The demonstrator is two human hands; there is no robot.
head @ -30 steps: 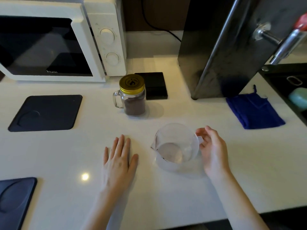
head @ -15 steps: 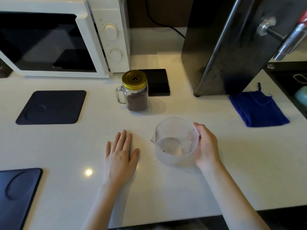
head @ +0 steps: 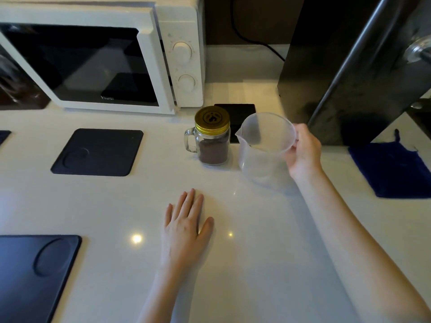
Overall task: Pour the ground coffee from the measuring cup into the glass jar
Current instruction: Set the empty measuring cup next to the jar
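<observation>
A clear plastic measuring cup (head: 264, 145) is lifted off the white counter, just right of the glass jar (head: 211, 141), its spout pointing left. I see no coffee inside the cup. My right hand (head: 303, 153) grips it by its handle side. The jar has a handle on its left, a gold lid screwed on top, and dark ground coffee filling its lower half. My left hand (head: 186, 226) lies flat on the counter nearer to me, fingers together, holding nothing.
A white microwave (head: 100, 59) stands at the back left. A black scale (head: 235, 113) sits behind the jar. A tall black appliance (head: 349, 73) rises at the right, with a blue cloth (head: 394, 169) beside it. Dark mats (head: 98, 151) lie at the left.
My right hand closed on the measuring cup, lifted it and carried it away from me to beside the jar. My left hand stayed flat on the counter.
</observation>
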